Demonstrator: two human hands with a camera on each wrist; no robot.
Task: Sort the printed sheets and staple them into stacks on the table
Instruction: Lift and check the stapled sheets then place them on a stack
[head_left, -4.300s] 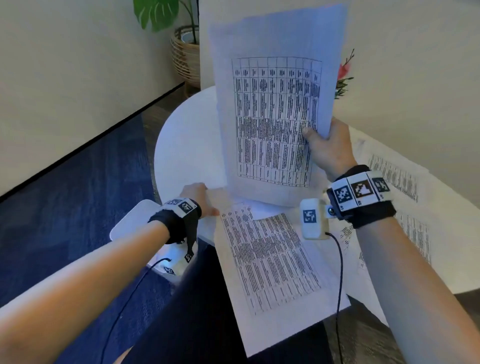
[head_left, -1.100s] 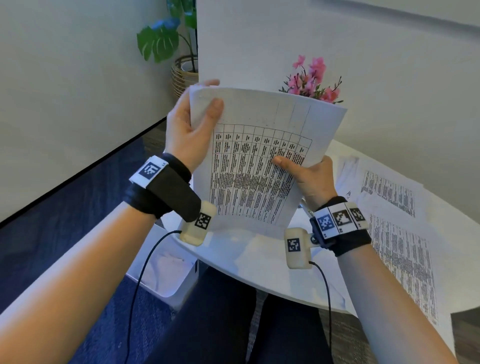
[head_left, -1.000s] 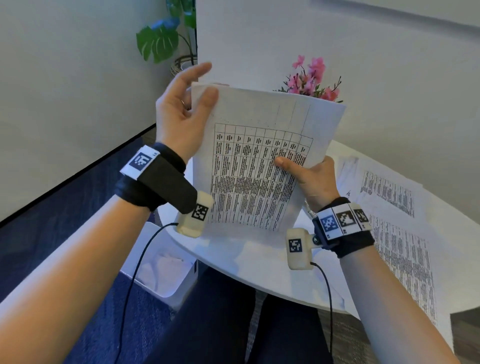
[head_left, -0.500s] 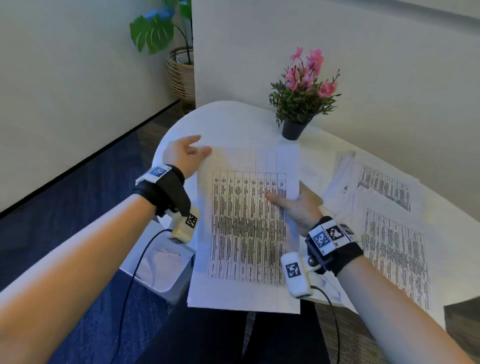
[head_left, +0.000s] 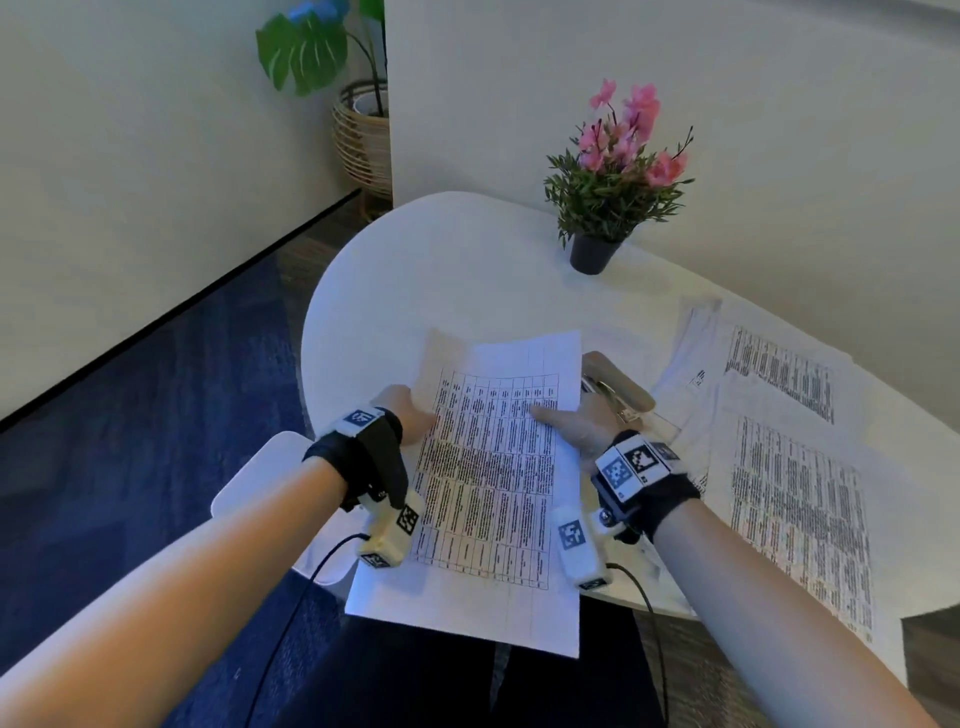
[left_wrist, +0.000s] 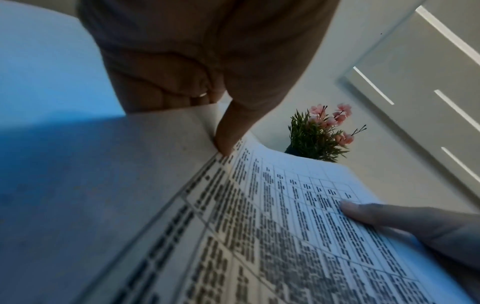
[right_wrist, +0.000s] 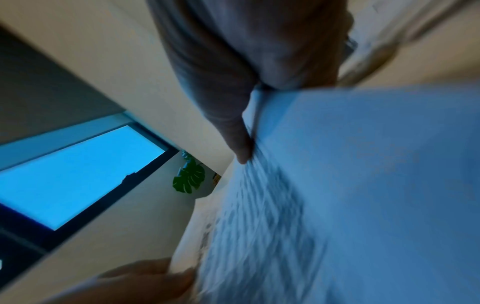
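Observation:
A stack of printed sheets (head_left: 488, 478) with a table grid lies low over the white table's (head_left: 467, 280) near edge and hangs over my lap. My left hand (head_left: 415, 415) pinches its left edge, the thumb (left_wrist: 228, 133) on top and the fingers curled beneath. My right hand (head_left: 566, 421) grips the right edge, its thumb (right_wrist: 241, 148) pressed on the print. The stack's far left corner (head_left: 441, 353) curls upward. A tan stapler (head_left: 618, 389) lies on the table just behind my right hand, partly hidden by it.
More printed sheets (head_left: 789, 493) are spread over the right of the table. A potted pink flower (head_left: 608, 187) stands at the back. A white bin (head_left: 254, 488) sits on the blue carpet left of the table. A basket planter (head_left: 363, 140) stands by the wall.
The stack, held upright in the air a second ago, has come down nearly flat at the table's near edge. My left hand slid from the top corner down the left edge.

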